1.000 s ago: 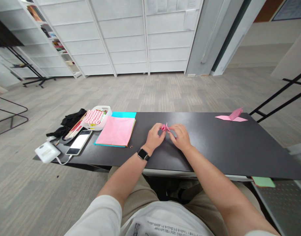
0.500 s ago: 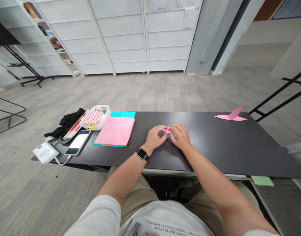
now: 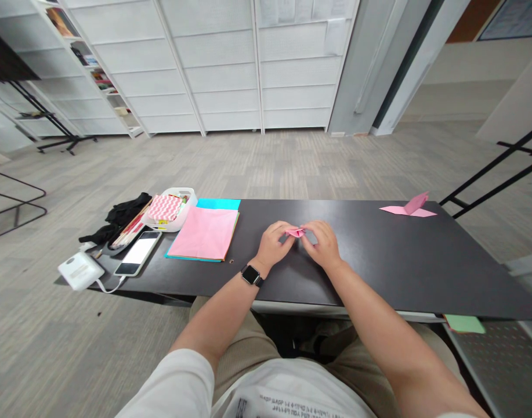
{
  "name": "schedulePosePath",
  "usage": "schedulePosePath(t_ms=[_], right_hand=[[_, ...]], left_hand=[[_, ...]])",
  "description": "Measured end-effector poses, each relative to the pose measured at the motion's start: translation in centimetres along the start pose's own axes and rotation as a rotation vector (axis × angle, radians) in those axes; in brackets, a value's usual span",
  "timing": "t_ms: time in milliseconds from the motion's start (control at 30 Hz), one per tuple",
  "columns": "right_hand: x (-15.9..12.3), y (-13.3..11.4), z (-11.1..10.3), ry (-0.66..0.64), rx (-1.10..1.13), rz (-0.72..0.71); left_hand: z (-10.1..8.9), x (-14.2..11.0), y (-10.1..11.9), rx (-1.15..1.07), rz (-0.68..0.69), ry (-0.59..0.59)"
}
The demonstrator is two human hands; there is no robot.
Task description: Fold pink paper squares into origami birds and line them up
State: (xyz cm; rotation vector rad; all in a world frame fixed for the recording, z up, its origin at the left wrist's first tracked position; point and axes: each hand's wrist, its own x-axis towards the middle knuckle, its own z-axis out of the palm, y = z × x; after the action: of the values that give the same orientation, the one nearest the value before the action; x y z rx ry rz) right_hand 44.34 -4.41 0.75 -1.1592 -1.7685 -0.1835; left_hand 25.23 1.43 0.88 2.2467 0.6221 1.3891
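A phone (image 3: 137,252) is lying at the left end of the table (image 3: 379,261), beside a stack of coloured paper (image 3: 203,233). Near the middle, the left hand (image 3: 273,242) and right hand (image 3: 322,244) are both pinching a small pink folded paper (image 3: 296,232) between curled fingertips, low over the table.
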Motion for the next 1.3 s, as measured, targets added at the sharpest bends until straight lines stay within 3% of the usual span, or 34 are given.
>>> schedulePosePath(t_ms=[133, 733, 900, 1000, 1300], right_hand=[[0.11, -0.22, -0.18, 0.058, 0.014, -0.010], [0.20, 0.00, -0.23, -0.031, 0.050, -0.012], [0.12, 0.02, -0.25, 0.011, 0.078, 0.060], [0.23, -0.08, -0.27, -0.035, 0.097, 0.059], [0.68, -0.56, -0.35, -0.045, 0.132, 0.133]], left_hand=[[-0.01, 0.02, 0.05, 0.034, -0.021, 0.016], [0.22, -0.14, -0.40, 0.040, -0.034, -0.059], [0.35, -0.21, -0.36, 0.037, -0.031, -0.062], [0.33, -0.20, -0.08, 0.010, -0.028, -0.057], [0.37, -0.08, 0.12, -0.103, -0.167, -0.031]])
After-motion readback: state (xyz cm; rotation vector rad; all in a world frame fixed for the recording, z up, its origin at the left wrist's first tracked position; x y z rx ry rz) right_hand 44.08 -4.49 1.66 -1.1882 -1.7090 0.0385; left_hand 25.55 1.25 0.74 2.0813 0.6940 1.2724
